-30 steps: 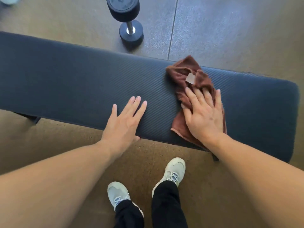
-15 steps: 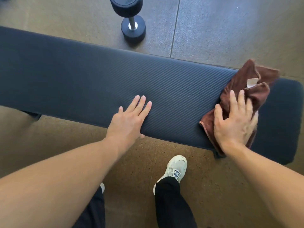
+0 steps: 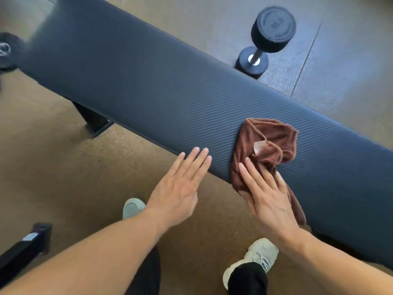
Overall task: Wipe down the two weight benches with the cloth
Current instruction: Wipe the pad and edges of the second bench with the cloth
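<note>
A long black ribbed weight bench (image 3: 159, 90) runs diagonally from upper left to lower right. A crumpled brown cloth (image 3: 270, 141) with a white tag lies on its near half and hangs over the near edge. My right hand (image 3: 268, 196) presses flat on the cloth's lower part at that edge. My left hand (image 3: 180, 188) is flat with fingers together, its fingertips touching the bench's near edge just left of the cloth, the palm over the floor. Only one bench pad is in view.
A black dumbbell (image 3: 265, 39) stands on the floor beyond the bench. A bench leg (image 3: 93, 120) shows below the pad at left. Another dark weight (image 3: 6, 52) sits at the far left edge, and a black bar (image 3: 23, 250) lies at lower left. My shoes stand below.
My right hand has dragged the cloth back left along the bench from its right end. My left hand has slid off the pad to its near edge. The view has swung and tilted.
</note>
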